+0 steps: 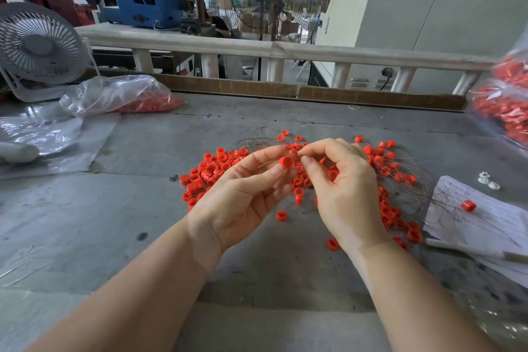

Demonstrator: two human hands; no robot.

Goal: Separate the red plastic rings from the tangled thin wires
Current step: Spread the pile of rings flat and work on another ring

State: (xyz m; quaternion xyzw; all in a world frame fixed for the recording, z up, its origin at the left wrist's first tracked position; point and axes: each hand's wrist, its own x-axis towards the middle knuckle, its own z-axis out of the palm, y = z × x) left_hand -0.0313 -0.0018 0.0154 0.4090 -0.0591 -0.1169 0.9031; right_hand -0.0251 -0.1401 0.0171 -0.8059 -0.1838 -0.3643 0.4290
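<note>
Red plastic ring (286,162), light and rigid, pinched in the left hand (243,194) above the worktop (143,208) pile; at its 3 o'clock the right hand (340,191) nips springy thin wire (299,154).

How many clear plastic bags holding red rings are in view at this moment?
2. One bag lies at the table's far left beside the white fan; the other bag sits at the right edge, cut off by the frame, so more could lie beyond it.
</note>
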